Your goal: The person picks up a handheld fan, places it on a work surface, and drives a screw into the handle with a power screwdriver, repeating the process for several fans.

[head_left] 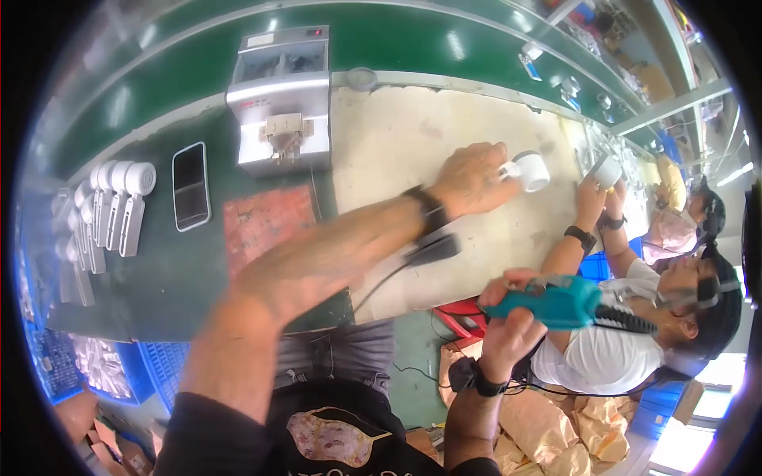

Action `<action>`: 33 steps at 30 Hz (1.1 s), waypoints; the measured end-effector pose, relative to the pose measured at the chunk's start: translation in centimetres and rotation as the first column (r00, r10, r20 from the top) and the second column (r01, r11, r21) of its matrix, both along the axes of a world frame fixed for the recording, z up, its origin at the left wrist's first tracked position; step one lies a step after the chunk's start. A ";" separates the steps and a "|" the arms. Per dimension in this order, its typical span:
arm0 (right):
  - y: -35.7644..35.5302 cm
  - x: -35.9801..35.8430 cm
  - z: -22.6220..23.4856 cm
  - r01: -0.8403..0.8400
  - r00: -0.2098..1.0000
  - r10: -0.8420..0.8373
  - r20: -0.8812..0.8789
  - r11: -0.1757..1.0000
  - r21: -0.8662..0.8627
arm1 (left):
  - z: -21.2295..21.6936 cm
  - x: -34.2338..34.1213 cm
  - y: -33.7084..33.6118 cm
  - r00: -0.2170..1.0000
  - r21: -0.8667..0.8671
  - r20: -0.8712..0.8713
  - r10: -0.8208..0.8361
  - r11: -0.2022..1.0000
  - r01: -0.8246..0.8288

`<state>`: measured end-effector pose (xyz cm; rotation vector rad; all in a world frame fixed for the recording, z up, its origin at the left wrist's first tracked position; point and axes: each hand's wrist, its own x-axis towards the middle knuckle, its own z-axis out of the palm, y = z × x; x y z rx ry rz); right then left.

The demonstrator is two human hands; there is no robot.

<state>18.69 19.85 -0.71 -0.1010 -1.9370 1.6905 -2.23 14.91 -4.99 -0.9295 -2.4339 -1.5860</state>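
Observation:
My left hand (475, 179) reaches across to the right over the pale work surface (429, 119), its fingers closed on the edge of a white round cup-shaped part (535, 172). In my right hand (512, 337), lower and nearer to me, is a teal electric screwdriver (548, 303) with a black ribbed end pointing right. Its tip is hidden or blurred. Both my wrists wear black bands, with a small dark box (435, 250) by the left one.
A silver machine (283, 103) stands at the far side, beside a phone (190, 186). Several white round-headed handled pieces (123, 198) lie at left, near a red mat (266, 222). A co-worker (611, 341) sits close at right, handling another white part (609, 170).

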 end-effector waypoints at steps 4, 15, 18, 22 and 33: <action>-0.9 -3.5 -1.0 -0.096 0.995 0.096 0.025 0.995 0.013 | 3.5 4.9 -10.2 0.991 -0.054 -0.005 -0.132 0.990 0.132; -8.7 -6.4 1.9 -0.261 0.962 0.268 0.043 0.957 -0.127 | 2.7 7.9 -28.5 0.997 -0.251 -0.030 -0.075 0.966 0.065; -10.6 -8.6 3.3 -0.368 0.930 0.356 -0.095 0.902 -0.223 | 1.9 8.0 -29.1 1.000 -0.348 -0.025 -0.004 0.938 -0.005; -14.6 -13.2 4.8 -0.470 0.878 0.416 -0.237 0.842 -0.263 | 1.1 8.3 -29.8 0.985 -0.284 -0.172 -0.005 0.958 -0.045; -21.7 -20.3 2.6 -0.471 0.869 0.468 -0.164 0.882 0.018 | 0.1 8.5 -30.6 0.972 -0.216 -0.235 0.006 0.975 -0.058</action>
